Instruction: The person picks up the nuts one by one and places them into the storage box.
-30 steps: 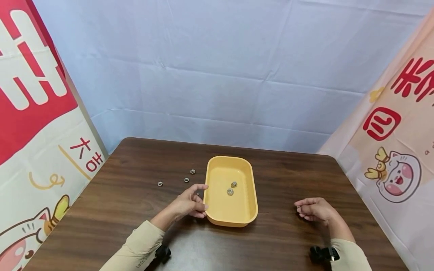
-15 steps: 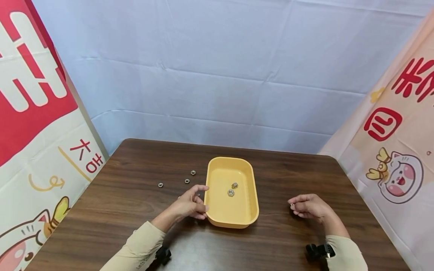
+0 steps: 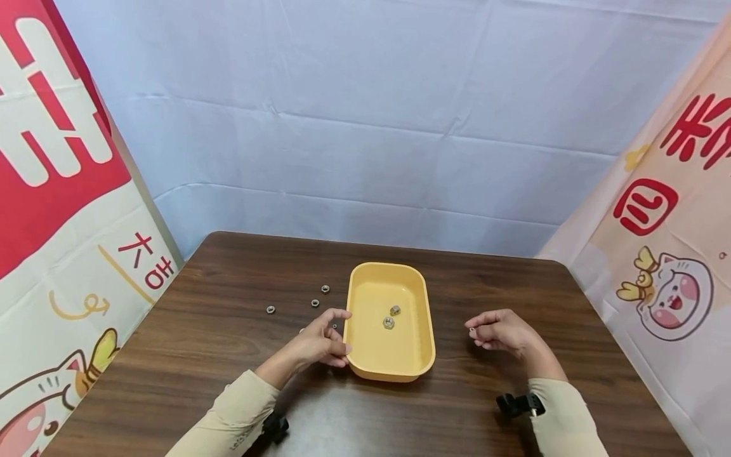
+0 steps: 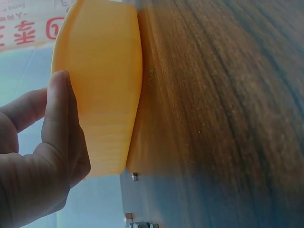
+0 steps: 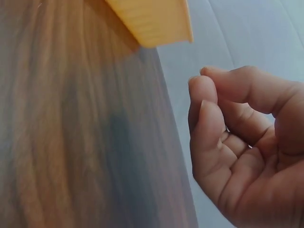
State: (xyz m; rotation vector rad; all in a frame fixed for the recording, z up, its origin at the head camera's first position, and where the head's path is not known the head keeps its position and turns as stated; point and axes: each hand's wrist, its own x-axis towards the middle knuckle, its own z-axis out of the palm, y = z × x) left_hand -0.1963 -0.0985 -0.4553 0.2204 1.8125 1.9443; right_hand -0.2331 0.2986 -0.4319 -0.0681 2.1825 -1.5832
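A yellow tray (image 3: 391,355) sits on the table with two metal hex nuts, one (image 3: 389,323) in front of the other (image 3: 395,310). My left hand (image 3: 316,339) holds its left side, thumb and index finger at the rim; in the left wrist view fingers (image 4: 58,104) lie along the outer wall. Right of the tray, my right hand (image 3: 502,331) pinches a tiny nut (image 3: 472,331) between thumb and fingertips, above the table. In the right wrist view the fingertips (image 5: 203,90) hide that nut.
Left of the tray lie several loose nuts: one (image 3: 271,310) farthest left, two (image 3: 315,303) nearer the tray, and a very small one (image 3: 334,326) beside the left hand. The dark wooden table (image 3: 228,279) ends at a pale cloth backdrop (image 3: 365,127).
My right hand has moved left toward the tray and slightly farther from me, carrying the tiny nut. The left hand and tray stay in place.
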